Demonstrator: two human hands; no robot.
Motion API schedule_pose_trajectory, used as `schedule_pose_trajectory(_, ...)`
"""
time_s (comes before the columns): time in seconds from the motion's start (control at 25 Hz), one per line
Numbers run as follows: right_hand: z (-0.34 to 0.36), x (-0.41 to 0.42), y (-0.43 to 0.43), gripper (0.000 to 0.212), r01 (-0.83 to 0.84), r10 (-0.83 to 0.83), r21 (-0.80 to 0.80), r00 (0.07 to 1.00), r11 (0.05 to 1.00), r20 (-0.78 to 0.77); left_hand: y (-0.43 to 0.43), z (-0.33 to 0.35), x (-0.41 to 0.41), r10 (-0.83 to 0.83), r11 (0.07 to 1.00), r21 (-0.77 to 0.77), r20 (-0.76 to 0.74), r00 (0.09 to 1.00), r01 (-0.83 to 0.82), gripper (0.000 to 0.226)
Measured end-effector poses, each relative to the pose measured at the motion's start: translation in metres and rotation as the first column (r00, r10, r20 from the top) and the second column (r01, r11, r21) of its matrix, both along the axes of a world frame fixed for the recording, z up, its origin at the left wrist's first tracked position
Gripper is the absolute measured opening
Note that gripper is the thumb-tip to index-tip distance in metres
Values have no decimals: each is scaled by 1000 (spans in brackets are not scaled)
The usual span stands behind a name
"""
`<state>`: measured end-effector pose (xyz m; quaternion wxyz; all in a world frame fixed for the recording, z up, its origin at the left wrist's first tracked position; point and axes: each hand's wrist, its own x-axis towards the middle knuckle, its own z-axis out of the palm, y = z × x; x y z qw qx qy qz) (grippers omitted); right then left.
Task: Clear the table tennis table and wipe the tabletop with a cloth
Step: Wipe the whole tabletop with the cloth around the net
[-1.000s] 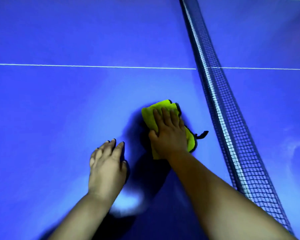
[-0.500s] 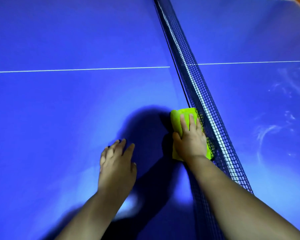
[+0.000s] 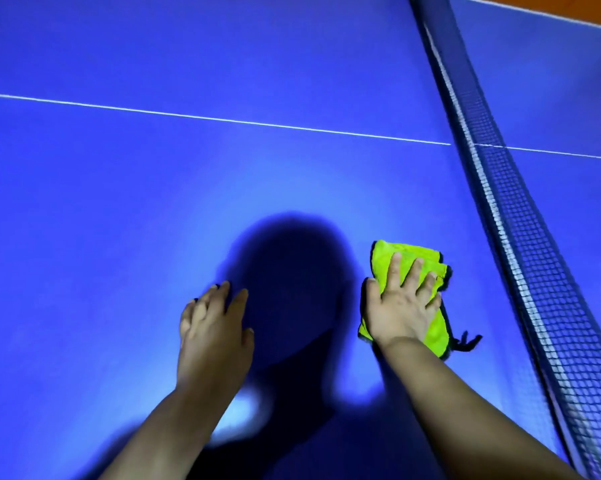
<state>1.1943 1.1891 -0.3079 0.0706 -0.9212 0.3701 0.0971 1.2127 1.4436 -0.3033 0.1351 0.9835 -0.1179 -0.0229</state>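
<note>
Blue tabletop [image 3: 153,202] fills nearly all of your view, crossed by a thin white line [image 3: 222,119] on the far side and cut off on the right by the net [image 3: 520,258], which runs from the near right corner away toward the far edge. No loose items show on the part of the table in view, so the clearing looks done here and you are in the wiping step. Your right hand [image 3: 403,306] lies flat on the folded yellow-green cloth [image 3: 385,254], fingers straight and spread, pressing it down rather than gripping it. Your left hand [image 3: 212,334] rests open on bare tabletop well to the left, holding nothing and seeming to brace you. The cloth is entirely under your right hand, so that hand does the work; the left is well apart from it, across your own shadow [image 3: 292,271]. The cloth's long axis runs near to far, roughly along the net, and a strip of bare blue separates it from the net's foot. A dark loop [image 3: 465,341] trails from its near right corner toward the mesh. The wide unwiped-looking stretch lies to the left and far, so the next stroke probably wants to go that way, broadside on; sweep right instead and the loop may snag the net.
</note>
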Motion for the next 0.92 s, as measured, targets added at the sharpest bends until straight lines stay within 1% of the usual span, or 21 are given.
schedule_pose_trajectory(0.24, -7, 43, 143, 62, -180, 181, -19, 983, 983, 22, 124, 2, -2, 135, 991, -14, -7, 991, -135, 53)
schedule_pose_trajectory(0.32, -10, 53, 187, 61, -253, 253, -11, 966, 967, 42, 159, 1, -7, 191, 981, -23, -39, 981, -192, 56)
schedule_pose_trajectory(0.4, -13, 60, 230, 60, -346, 345, 7, 935, 938, 82, 189, 1, -15, 234, 972, -12, -38, 971, -235, 54)
schedule_pose_trajectory(0.48, -14, 63, 270, 64, -462, 460, 0, 883, 887, 91, 213, 3, -24, 279, 960, -20, -27, 960, -280, 54)
schedule_pose_trajectory(0.6, -15, 53, 316, 65, -644, 642, 0, 763, 765, 77, 237, 7, -37, 350, 936, -13, -23, 936, -351, 57)
schedule_pose_trajectory(0.68, -14, 39, 334, 69, -702, 697, 8, 708, 712, 112, 245, 10, -48, 377, 926, 1, -28, 926, -377, 57)
schedule_pose_trajectory(0.76, -15, 18, 338, 65, -742, 736, -16, 661, 670, 147, 242, 14, -58, 371, 929, 26, -48, 927, -370, 57)
schedule_pose_trajectory(0.84, -16, -7, 332, 63, -796, 785, -5, 596, 605, 170, 232, 17, -67, 361, 932, 38, -74, 930, -359, 57)
schedule_pose_trajectory(0.92, -11, -33, 315, 68, -834, 819, 36, 548, 551, 169, 212, 24, -77, 332, 943, 51, -76, 940, -329, 57)
